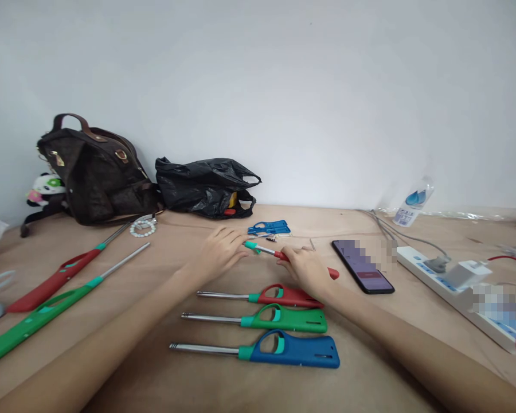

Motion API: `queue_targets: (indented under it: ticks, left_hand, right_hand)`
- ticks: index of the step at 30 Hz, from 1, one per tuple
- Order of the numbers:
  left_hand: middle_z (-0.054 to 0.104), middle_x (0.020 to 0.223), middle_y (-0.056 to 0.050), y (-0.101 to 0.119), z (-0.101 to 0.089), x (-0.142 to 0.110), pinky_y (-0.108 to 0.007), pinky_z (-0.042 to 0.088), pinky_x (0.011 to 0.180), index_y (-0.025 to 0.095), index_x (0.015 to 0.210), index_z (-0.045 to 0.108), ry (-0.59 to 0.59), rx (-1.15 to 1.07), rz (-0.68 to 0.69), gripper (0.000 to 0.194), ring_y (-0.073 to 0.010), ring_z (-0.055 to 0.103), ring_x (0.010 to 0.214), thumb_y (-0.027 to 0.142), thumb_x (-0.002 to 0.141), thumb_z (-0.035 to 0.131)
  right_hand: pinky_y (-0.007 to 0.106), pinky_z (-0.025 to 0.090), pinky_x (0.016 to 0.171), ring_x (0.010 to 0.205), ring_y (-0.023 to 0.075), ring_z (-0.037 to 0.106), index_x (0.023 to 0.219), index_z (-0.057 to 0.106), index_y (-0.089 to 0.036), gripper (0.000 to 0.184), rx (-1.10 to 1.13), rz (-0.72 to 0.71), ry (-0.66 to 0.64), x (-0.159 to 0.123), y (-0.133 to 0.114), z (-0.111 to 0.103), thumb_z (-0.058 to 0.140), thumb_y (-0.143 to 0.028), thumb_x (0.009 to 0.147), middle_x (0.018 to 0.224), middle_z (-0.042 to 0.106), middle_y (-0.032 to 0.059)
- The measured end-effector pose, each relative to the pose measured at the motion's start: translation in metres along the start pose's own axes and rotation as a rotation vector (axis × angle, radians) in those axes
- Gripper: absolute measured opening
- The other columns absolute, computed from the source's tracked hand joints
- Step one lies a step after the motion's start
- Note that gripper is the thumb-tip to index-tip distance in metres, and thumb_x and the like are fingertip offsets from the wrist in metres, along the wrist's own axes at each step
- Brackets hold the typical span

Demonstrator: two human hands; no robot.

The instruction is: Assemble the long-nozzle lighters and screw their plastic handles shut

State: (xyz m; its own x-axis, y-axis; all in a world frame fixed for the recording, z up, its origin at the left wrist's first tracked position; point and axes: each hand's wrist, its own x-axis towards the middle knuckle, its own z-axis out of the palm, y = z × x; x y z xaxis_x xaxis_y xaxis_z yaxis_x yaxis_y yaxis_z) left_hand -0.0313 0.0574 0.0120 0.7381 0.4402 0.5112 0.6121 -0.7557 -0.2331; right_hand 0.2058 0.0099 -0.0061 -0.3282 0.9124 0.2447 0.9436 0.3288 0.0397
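My right hand (307, 269) is closed around a red-handled tool (333, 273) with a slim metal shaft; the palm hides most of its handle. The shaft reaches left to a small teal piece (251, 245) at the fingertips of my left hand (223, 248). My left fingers are pinched together at that piece, and whatever continues inside them is hidden. Below my hands, a red lighter (290, 295), a green lighter (292, 319) and a blue lighter (301, 351) lie in a row, tubes pointing left. Behind my hands are blue plastic handle parts (269, 228) and small metal bits (279, 236).
Another long red lighter (55, 281) and a green one (38, 315) lie left, near a beaded bracelet (142, 227). A dark backpack (98, 178) and black plastic bag (202, 186) stand behind. At right are a phone (363, 267), power strip (451, 295) and bottle (415, 201).
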Motion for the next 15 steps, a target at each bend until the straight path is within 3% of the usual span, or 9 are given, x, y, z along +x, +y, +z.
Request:
queue_targets:
  ticks: [5,10,15]
  left_hand:
    - [0.065,0.111,-0.012,-0.0028,0.0058,-0.0045,-0.040,0.039,0.088,0.012,0.113,0.057,0.018,0.045,0.034,0.026,-0.0272,0.058,0.099,0.028,0.093,0.053]
    - [0.067,0.094,-0.010,-0.0005,0.0067,-0.0050,-0.036,0.039,0.081,0.013,0.098,0.061,0.075,0.111,0.118,0.022,-0.0243,0.060,0.088,0.026,0.098,0.043]
    - [0.067,0.091,-0.009,-0.0021,0.0092,-0.0039,-0.035,0.039,0.082,0.014,0.101,0.061,0.102,0.182,0.162,0.029,-0.0228,0.061,0.088,0.033,0.099,0.039]
  right_hand:
    - [0.031,0.037,0.064,0.082,0.0274,0.066,0.103,0.057,-0.017,0.026,0.031,0.024,-0.031,-0.0005,-0.0020,-0.0010,0.042,-0.037,0.097,0.086,0.071,0.0123]
    - [0.031,0.038,0.063,0.082,0.0274,0.067,0.101,0.057,-0.016,0.026,0.110,0.003,-0.083,-0.0018,-0.0053,-0.0027,0.042,-0.038,0.097,0.090,0.071,0.0124]
    - [0.030,0.040,0.065,0.083,0.0266,0.067,0.102,0.057,-0.016,0.026,0.067,-0.006,-0.068,-0.0021,-0.0073,-0.0048,0.042,-0.038,0.097,0.090,0.072,0.0116]
